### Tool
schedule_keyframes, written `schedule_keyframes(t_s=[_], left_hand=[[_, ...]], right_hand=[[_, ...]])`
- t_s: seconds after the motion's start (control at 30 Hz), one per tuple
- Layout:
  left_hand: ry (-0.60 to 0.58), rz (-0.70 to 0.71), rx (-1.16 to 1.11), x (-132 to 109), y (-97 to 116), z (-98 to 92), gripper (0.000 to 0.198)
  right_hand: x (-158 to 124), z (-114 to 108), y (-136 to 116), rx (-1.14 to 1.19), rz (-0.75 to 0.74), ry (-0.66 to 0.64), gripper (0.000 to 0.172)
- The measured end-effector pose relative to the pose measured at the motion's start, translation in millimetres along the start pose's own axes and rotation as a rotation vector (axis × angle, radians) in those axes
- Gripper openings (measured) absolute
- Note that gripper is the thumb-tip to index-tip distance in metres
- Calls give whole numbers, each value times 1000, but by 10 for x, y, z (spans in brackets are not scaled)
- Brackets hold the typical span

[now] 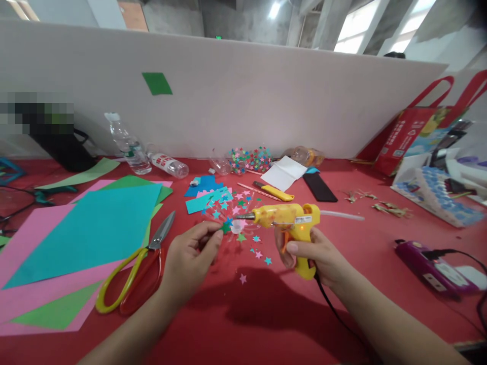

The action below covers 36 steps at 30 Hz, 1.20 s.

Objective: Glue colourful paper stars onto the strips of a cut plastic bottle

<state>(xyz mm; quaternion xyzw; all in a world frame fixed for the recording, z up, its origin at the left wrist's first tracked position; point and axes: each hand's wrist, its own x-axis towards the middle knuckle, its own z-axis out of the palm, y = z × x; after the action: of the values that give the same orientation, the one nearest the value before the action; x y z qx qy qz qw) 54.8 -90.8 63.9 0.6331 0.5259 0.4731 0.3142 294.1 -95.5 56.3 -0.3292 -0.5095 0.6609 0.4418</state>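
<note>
My right hand (315, 251) grips a yellow hot glue gun (283, 215) by its handle, with fingers at the orange trigger. A clear glue stick (342, 215) sticks out of its back, and the metal nozzle points left. Between thumb and forefinger, my left hand (198, 248) pinches a green paper star (227, 226). The nozzle tip is close to this star; whether they touch I cannot tell. Behind and below lie many small coloured stars (258, 255) and a clear plastic piece with thin spread strips (236, 226), partly hidden by the gun.
Scissors (154, 248) and coloured paper sheets (95, 228) lie at left. Bottles (169, 165), a star-covered clear bottle piece (250, 159), a yellow cutter (279, 192) and a black strip (319, 186) lie toward the white partition (243, 101). A purple power strip (433, 268) is at right; the gun's cord trails below.
</note>
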Motion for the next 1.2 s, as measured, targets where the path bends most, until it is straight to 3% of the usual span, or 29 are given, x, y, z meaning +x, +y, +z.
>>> schedule_keyframes(t_s=[0.17,0.3,0.5,1.2], left_hand=[[1,27,23,-7,-30,0,13],[14,28,46,2,-16,7,14],[24,58,123,-11,-19,9,15],[50,189,238,-47,-13,10,16]], right_hand=[[-3,96,-28,-119,81,58,31],[-10,147,-33,-274,-68,52,27],[-48,145,76,-513,-152,53,25],[-49,125,132,-497,-89,64,25]])
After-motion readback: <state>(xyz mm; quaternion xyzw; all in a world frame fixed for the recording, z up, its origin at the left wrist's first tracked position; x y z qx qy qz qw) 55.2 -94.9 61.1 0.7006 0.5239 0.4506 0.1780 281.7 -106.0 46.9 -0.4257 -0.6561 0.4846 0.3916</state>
